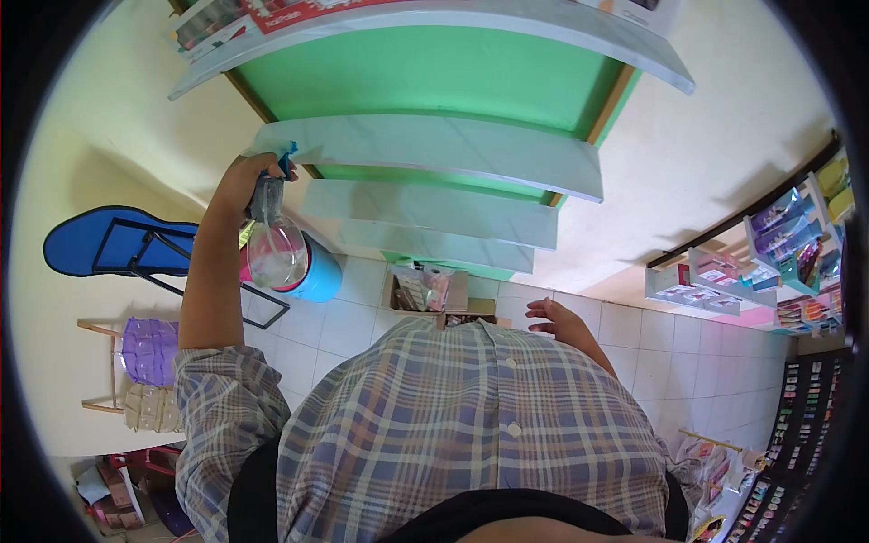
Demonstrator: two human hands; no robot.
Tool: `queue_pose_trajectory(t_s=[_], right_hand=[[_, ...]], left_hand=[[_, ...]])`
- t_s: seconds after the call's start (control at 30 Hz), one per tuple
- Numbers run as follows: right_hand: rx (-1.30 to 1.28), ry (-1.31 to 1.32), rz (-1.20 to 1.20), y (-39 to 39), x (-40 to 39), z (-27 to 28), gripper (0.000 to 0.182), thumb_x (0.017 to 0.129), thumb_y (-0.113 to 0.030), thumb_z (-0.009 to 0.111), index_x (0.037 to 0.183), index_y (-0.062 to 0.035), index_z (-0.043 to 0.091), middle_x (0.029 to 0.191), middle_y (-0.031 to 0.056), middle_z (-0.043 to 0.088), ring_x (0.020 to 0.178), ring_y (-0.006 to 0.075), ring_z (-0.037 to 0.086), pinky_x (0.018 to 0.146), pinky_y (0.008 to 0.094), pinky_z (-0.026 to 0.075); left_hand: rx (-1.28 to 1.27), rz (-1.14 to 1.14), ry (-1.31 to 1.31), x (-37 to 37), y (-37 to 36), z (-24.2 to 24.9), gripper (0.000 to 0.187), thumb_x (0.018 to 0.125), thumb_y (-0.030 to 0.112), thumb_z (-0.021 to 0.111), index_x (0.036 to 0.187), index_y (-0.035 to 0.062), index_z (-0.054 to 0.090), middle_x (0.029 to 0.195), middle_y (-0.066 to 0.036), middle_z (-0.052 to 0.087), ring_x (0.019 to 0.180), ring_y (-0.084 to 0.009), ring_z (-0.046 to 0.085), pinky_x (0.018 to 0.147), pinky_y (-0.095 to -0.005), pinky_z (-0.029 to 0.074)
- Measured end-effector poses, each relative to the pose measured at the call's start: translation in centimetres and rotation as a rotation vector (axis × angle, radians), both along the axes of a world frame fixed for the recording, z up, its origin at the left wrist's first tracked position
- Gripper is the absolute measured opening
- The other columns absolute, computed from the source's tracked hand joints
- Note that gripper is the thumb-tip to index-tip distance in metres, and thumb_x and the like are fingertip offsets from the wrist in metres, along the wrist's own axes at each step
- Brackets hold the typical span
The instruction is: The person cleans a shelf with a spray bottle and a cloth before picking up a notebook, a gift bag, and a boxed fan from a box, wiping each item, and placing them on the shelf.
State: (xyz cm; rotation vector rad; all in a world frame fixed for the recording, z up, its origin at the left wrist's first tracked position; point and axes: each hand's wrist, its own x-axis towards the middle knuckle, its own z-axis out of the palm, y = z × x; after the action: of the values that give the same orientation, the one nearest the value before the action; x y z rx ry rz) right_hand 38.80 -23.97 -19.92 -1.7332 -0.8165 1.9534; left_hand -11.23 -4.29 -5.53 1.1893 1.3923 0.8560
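Note:
My left hand [249,185] is closed around the neck of a clear spray bottle [277,255] with a blue trigger. The bottle is held upright at the left end of a white marbled shelf board [453,143]. Some whitish liquid shows inside it. Low in front of my body on the right, my right hand [559,322] hangs with its fingers apart and nothing in it.
More shelf boards [434,210] sit below against a green back panel [434,77]. Boxes line the top shelf [434,20]. A blue bucket [321,273] and a folding chair [118,242] stand left. An open carton [457,294] is on the tiled floor.

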Motion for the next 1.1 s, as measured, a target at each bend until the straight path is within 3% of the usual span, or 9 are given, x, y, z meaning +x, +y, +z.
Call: queue_pose_trajectory(t_s=[0.17, 0.43, 0.5, 0.67, 0.73, 0.83, 0.93, 1.0, 1.1], right_hand=[[-0.014, 0.004, -0.059, -1.2, 1.1, -1.0, 0.053, 0.099, -0.052, 0.041, 0.128, -0.0087, 0.053, 0.125, 0.0092, 0.053, 0.107, 0.0219, 0.049, 0.088, 0.0435, 0.045], [-0.061, 0.011, -0.014, -0.6, 0.1, -0.7, 0.051, 0.099, -0.051, 0.041, 0.126, -0.0093, 0.052, 0.123, 0.0079, 0.053, 0.106, 0.0216, 0.049, 0.09, 0.0442, 0.043], [-0.079, 0.019, 0.008, -0.4, -0.1, -0.8, 0.05, 0.099, -0.051, 0.041, 0.126, -0.0096, 0.053, 0.123, 0.0076, 0.053, 0.105, 0.0213, 0.05, 0.09, 0.0436, 0.043], [-0.05, 0.035, 0.054, 0.6, -1.3, 0.7, 0.049, 0.1, -0.049, 0.04, 0.125, -0.0099, 0.053, 0.122, 0.0072, 0.053, 0.104, 0.0205, 0.051, 0.09, 0.0396, 0.045], [-0.016, 0.034, 0.048, 0.9, -1.9, 1.3, 0.049, 0.1, -0.049, 0.039, 0.125, -0.0097, 0.053, 0.122, 0.0074, 0.053, 0.104, 0.0204, 0.051, 0.089, 0.0393, 0.045], [0.052, 0.042, 0.03, 0.7, -2.7, 1.8, 0.048, 0.101, -0.048, 0.038, 0.126, -0.0089, 0.053, 0.122, 0.0078, 0.052, 0.103, 0.0197, 0.051, 0.088, 0.0382, 0.046], [0.051, 0.09, 0.015, 0.2, -2.1, 0.4, 0.049, 0.102, -0.048, 0.036, 0.127, -0.0088, 0.052, 0.121, 0.0076, 0.053, 0.102, 0.0187, 0.051, 0.086, 0.0376, 0.047], [0.026, 0.082, 0.015, -0.5, -1.6, -0.2, 0.05, 0.102, -0.049, 0.036, 0.127, -0.009, 0.052, 0.121, 0.0072, 0.053, 0.101, 0.0185, 0.051, 0.086, 0.0373, 0.047], [0.012, 0.071, 0.056, -1.2, -0.8, -1.0, 0.051, 0.104, -0.048, 0.031, 0.133, -0.0083, 0.046, 0.129, 0.0081, 0.05, 0.104, 0.0199, 0.052, 0.086, 0.0376, 0.05]], left_hand=[[0.037, 0.136, -0.092, 3.4, -0.3, -0.2, 0.024, 0.071, 0.012, 0.056, 0.087, -0.0032, 0.066, 0.086, -0.012, 0.068, 0.079, -0.0205, 0.061, 0.075, -0.029, 0.049], [0.075, -0.051, -0.03, 9.0, 2.0, -1.5, 0.018, 0.068, 0.011, 0.062, 0.079, -0.0011, 0.071, 0.085, -0.009, 0.07, 0.076, -0.0175, 0.063, 0.07, -0.0298, 0.051], [0.106, -0.268, 0.001, 11.0, 3.4, -2.3, 0.018, 0.066, 0.013, 0.065, 0.077, 0.0008, 0.072, 0.08, -0.009, 0.07, 0.07, -0.0169, 0.063, 0.067, -0.0294, 0.051], [0.14, -0.335, -0.015, 21.9, 3.9, -1.9, 0.017, 0.06, 0.019, 0.07, 0.067, 0.003, 0.07, 0.069, -0.007, 0.067, 0.058, -0.017, 0.059, 0.055, -0.0306, 0.048], [0.185, -0.412, 0.215, 24.9, 4.0, -1.6, 0.021, 0.057, 0.024, 0.071, 0.061, 0.0038, 0.067, 0.062, -0.007, 0.063, 0.053, -0.0176, 0.055, 0.049, -0.0328, 0.044], [0.088, -0.452, 0.246, 25.1, 4.3, -0.5, 0.02, 0.064, 0.015, 0.065, 0.08, 0.0041, 0.071, 0.079, -0.007, 0.068, 0.069, -0.019, 0.061, 0.065, -0.0304, 0.048], [0.111, -0.45, 0.196, 21.4, 5.3, -1.6, 0.022, 0.064, 0.015, 0.067, 0.081, 0.0029, 0.07, 0.084, -0.007, 0.069, 0.077, -0.0191, 0.062, 0.071, -0.0304, 0.049], [0.187, -0.369, 0.123, 17.8, 4.8, -1.7, 0.022, 0.061, 0.024, 0.072, 0.072, 0.0051, 0.069, 0.071, -0.008, 0.065, 0.059, -0.0177, 0.058, 0.057, -0.0318, 0.048], [0.494, -0.596, 0.626, 8.7, 6.2, -3.3, 0.03, 0.064, 0.021, 0.073, 0.086, 0.0005, 0.069, 0.075, -0.009, 0.067, 0.066, -0.0162, 0.06, 0.063, -0.0306, 0.05]])
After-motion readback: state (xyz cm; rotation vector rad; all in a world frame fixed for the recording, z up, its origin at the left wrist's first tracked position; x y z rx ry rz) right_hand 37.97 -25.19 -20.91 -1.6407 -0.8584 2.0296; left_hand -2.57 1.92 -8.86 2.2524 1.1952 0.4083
